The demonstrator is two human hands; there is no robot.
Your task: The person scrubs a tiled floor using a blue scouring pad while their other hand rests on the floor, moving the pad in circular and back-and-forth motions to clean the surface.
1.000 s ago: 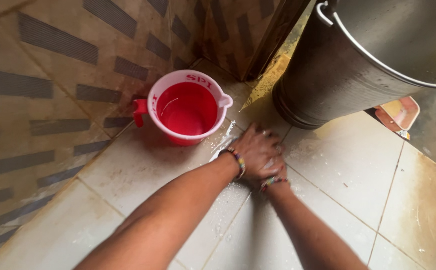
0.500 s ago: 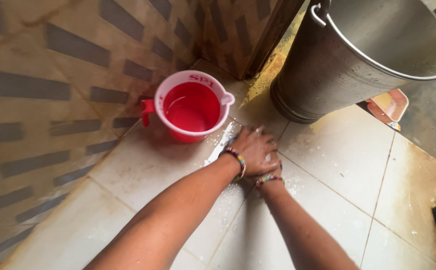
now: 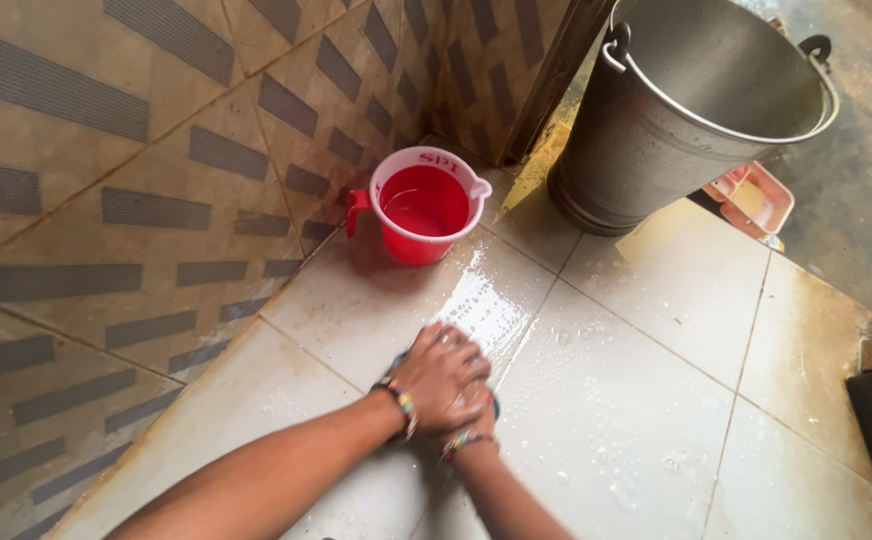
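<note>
Two hands press down together on the wet tiled floor (image 3: 656,400), the left hand (image 3: 443,375) laid over the right hand (image 3: 476,408). Their fingers are curled over a dark scrubber (image 3: 398,357), mostly hidden beneath. Farther along, by the patterned wall (image 3: 136,200), stands a red jug (image 3: 423,205) of water, beside a metal bucket (image 3: 676,110).

Wet pale floor tiles (image 3: 676,310) meet a tan wall (image 3: 106,200) patterned with grey bars.
</note>
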